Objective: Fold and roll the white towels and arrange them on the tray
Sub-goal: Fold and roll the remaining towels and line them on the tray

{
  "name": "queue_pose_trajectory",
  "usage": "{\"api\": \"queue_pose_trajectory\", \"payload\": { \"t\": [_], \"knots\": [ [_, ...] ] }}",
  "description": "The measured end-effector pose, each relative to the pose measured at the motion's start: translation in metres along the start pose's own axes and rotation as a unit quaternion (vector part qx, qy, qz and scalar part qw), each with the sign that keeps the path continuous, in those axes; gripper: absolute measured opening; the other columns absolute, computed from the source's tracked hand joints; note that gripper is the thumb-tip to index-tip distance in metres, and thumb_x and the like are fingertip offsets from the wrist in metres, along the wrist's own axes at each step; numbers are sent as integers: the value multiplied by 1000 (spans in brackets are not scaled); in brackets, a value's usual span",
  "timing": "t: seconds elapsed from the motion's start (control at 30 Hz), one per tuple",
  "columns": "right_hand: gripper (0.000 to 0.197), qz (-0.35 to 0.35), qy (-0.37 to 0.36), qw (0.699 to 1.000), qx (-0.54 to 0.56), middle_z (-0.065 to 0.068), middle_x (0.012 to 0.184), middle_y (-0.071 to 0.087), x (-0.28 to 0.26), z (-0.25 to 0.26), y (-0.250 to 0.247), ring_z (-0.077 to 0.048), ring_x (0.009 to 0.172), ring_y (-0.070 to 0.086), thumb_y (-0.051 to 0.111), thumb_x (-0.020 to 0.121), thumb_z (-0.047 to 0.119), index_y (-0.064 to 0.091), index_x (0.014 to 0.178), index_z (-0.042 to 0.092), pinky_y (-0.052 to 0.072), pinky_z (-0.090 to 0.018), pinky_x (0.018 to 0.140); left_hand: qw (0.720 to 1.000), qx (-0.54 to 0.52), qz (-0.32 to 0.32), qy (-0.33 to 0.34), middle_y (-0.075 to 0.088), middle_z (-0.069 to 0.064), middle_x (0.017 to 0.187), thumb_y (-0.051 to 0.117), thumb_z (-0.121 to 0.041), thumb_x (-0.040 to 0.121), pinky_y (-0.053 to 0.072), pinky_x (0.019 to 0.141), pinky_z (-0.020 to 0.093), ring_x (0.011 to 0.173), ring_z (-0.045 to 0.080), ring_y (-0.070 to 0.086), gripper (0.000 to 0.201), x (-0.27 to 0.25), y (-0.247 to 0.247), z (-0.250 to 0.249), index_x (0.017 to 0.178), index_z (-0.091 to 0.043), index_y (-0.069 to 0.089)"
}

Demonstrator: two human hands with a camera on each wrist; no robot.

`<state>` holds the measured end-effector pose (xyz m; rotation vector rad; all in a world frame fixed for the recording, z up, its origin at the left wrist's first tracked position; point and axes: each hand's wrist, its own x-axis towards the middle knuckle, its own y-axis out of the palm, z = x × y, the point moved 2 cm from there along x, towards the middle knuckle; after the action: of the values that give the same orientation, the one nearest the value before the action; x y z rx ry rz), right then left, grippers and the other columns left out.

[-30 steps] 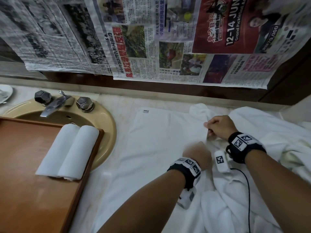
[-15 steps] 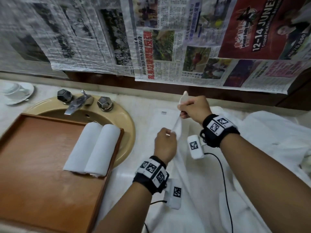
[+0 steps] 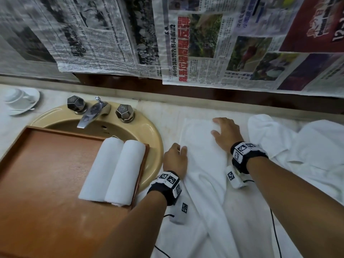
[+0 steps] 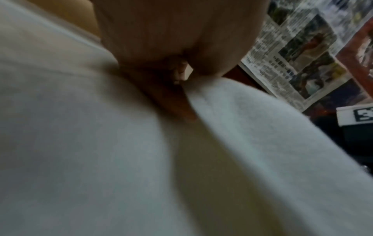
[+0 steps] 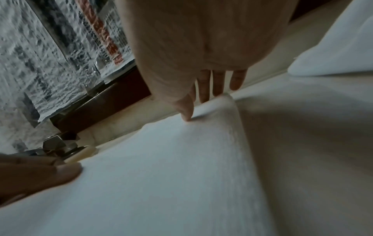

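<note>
A white towel (image 3: pixel 201 144), folded into a long strip, lies on the counter right of the sink. My right hand (image 3: pixel 218 125) lies flat on its far end, fingers (image 5: pixel 218 83) straight and thumb pressing the cloth (image 5: pixel 161 167). My left hand (image 3: pixel 178 149) sits at the strip's left edge with curled fingers (image 4: pixel 178 71) pinching the fold (image 4: pixel 242 119). The brown wooden tray (image 3: pixel 46 164) rests over the sink at the left. Two rolled white towels (image 3: pixel 113 170) lie side by side along its right edge.
A heap of loose white towels (image 3: pixel 297 146) fills the counter to the right. The beige sink (image 3: pixel 154 138) with its faucet (image 3: pixel 93 112) is behind the tray. A cup on a saucer (image 3: pixel 18 101) sits far left. Newspaper (image 3: pixel 204 43) covers the wall.
The towel was held up in both hands half a second ago; it now lies folded on the counter. My right hand has let go and flattened on it.
</note>
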<state>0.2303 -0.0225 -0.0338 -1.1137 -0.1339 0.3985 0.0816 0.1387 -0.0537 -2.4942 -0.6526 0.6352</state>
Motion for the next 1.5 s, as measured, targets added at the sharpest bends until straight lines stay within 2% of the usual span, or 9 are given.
{"api": "queue_pose_trajectory", "payload": {
  "t": [0.17,0.33,0.43,0.57,0.83,1.03,1.13,1.3,1.5],
  "knots": [
    [33,22,19,997,-78,2,120,52,16,0,-2,-25,119,39,58,92,39,58,123,29,25,-43,101,997,-76,-11,-6,63,-1,74,54,-30,100,41,62,31,69,20,58,24,4,1,11,87,-9,55],
    [9,16,-31,999,17,10,105,51,25,4,-9,-23,115,38,65,87,25,58,89,28,22,-32,93,993,-115,0,-18,62,1,76,56,-26,100,45,65,33,65,18,54,18,5,1,15,88,-14,51],
    [16,21,-12,991,130,15,100,58,21,6,-14,-21,114,40,63,90,16,56,96,30,25,-27,92,992,-121,0,-25,62,1,77,55,-25,101,44,64,32,65,17,55,16,5,1,16,92,-12,51],
    [22,50,32,997,42,9,115,64,27,-3,-9,-22,119,52,62,92,25,58,113,31,22,-31,95,991,-128,-5,-28,66,1,83,54,-27,101,48,66,33,70,19,60,14,5,0,14,97,-14,51],
    [7,-9,53,998,17,5,101,66,35,5,-1,-22,98,55,51,96,25,58,94,27,22,-35,89,992,-124,-13,-33,63,-2,79,52,-26,102,47,65,33,68,18,59,12,5,-2,13,97,-15,50],
    [30,-31,100,989,-104,-9,126,51,30,13,-3,-31,120,42,62,92,31,53,119,22,30,-46,102,991,-108,-22,-81,64,8,78,59,-28,97,53,47,36,62,25,61,16,4,-7,5,95,-14,52],
    [44,-50,80,992,-78,-11,134,45,4,23,-10,-31,125,37,64,90,30,48,130,20,28,-47,107,989,-99,2,-106,66,6,83,65,-35,92,61,64,44,71,29,67,22,1,-16,2,89,-17,53],
    [10,-61,16,998,30,0,109,55,-86,43,-8,-24,106,48,60,93,24,56,102,22,38,-42,94,997,10,39,-68,68,7,90,48,-50,97,53,79,38,88,34,67,36,-23,-37,1,86,-16,53],
    [16,-46,-2,993,111,9,81,54,-202,67,23,-18,80,54,65,89,23,51,83,27,51,-40,70,976,211,58,3,50,11,130,49,-32,100,48,93,39,114,30,56,32,-92,-53,28,123,-10,52]
  ]
}}
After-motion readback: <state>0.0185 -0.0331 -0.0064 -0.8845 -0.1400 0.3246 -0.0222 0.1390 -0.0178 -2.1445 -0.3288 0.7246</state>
